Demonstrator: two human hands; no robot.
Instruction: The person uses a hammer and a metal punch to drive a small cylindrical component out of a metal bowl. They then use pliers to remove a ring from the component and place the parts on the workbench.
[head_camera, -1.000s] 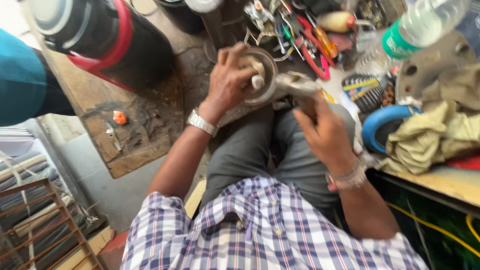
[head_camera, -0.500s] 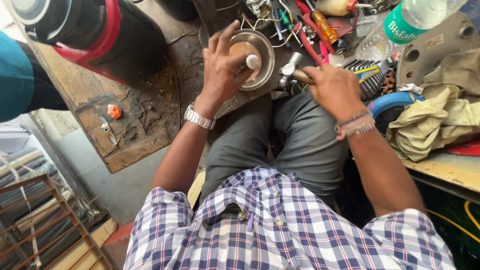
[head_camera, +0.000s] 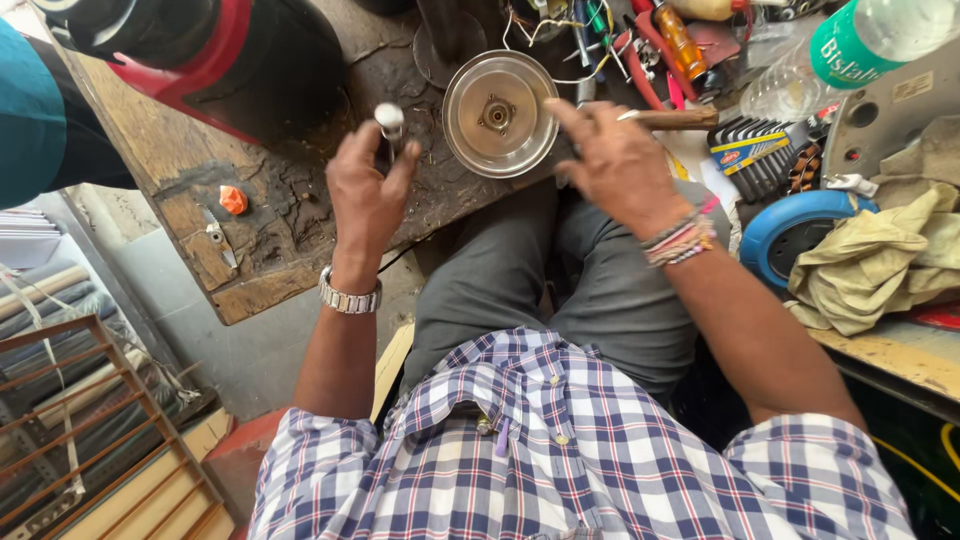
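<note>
Disc (head_camera: 499, 113), round, shiny metal and likely stiff, slick and weighty, is lying on the surface just beyond both hands, best taken by its rim, while the left hand (head_camera: 368, 195) is pinching a small white-capped rod (head_camera: 389, 122) and the right hand (head_camera: 617, 165) is hovering half-spread beside it.

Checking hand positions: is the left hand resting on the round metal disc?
No, the left hand holds a small white-tipped tool above the wooden bench, apart from the round metal disc.

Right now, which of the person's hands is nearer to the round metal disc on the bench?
Right. The right hand sits at the round metal disc's right edge; the left hand holds a small white-tipped piece, apart to its left.
</note>
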